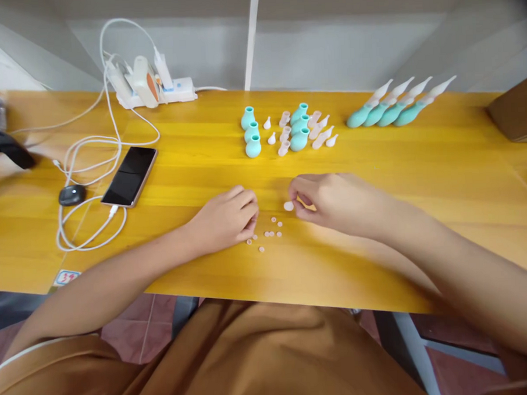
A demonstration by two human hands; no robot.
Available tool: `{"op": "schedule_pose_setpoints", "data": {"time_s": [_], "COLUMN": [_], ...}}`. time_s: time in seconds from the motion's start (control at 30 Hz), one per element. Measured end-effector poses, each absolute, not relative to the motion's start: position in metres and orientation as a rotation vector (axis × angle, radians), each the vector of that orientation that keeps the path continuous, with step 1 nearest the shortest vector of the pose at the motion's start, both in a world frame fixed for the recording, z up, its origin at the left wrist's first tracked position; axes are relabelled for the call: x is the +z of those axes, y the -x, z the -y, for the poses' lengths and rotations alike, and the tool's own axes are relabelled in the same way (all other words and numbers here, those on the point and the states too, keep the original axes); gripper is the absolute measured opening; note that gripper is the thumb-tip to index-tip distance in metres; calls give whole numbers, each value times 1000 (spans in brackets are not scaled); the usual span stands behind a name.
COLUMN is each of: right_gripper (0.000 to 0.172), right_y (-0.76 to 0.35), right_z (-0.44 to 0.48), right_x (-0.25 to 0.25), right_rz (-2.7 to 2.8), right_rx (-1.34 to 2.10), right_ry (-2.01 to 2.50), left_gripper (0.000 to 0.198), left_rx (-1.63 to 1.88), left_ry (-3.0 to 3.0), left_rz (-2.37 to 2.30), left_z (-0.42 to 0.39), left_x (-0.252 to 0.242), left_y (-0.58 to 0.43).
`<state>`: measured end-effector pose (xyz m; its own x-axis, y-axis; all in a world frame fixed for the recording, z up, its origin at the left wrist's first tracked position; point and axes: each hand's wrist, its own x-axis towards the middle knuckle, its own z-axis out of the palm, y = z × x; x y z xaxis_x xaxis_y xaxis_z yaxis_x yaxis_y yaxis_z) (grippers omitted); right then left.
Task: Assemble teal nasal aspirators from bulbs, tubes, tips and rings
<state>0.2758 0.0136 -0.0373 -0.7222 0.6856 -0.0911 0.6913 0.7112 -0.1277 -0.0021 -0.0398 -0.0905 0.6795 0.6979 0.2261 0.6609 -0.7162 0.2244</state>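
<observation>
My right hand (329,200) pinches a small white nozzle tip between thumb and forefinger. The rounded end of the white nozzle tip (289,206) points left toward my other hand. My left hand (232,218) is closed with its fingertips turned down at the tabletop; whatever they may hold is hidden. Several tiny pale pink discs (269,234) lie scattered between and below my hands, some right by the left fingertips. Beyond my hands stand teal bulbs (253,146) in short rows, with small white tips (271,139) and translucent pink tubes (284,148) among them.
Several teal bulbs with long white nozzles (402,113) lie together at the back right. To the left are a phone (130,176), coiled white cables (84,148), a black case (72,195) and a power strip (181,90). A brown box (517,108) stands at the right edge.
</observation>
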Motion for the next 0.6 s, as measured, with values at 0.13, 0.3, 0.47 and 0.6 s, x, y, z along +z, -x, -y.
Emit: {"op": "schedule_pose_setpoints", "data": {"time_s": [0.13,0.3,0.47,0.6], "right_gripper": [13,31,50,56], "right_y": [-281,-280,-273,-273], "right_z": [-2,-5,-5,-9], "right_x": [-63,-85,-95,-100], "right_rz": [-2933,-2929,-2822,-2898], "right_rx": [-359,-323,-149,-351], "right_ry": [-1225,-1456,-1571,-1551], "left_gripper": [3,3,11,12], "left_rx": [512,491,457,486], "left_ry": [-2747,-2738,-2809,-2827], "left_rz": [-1054,-1068,-1111,-1069], "left_z": [41,41,40,38], "left_x": [-90,-94,-95,-95], "left_y": [0,-1,-1,2]}}
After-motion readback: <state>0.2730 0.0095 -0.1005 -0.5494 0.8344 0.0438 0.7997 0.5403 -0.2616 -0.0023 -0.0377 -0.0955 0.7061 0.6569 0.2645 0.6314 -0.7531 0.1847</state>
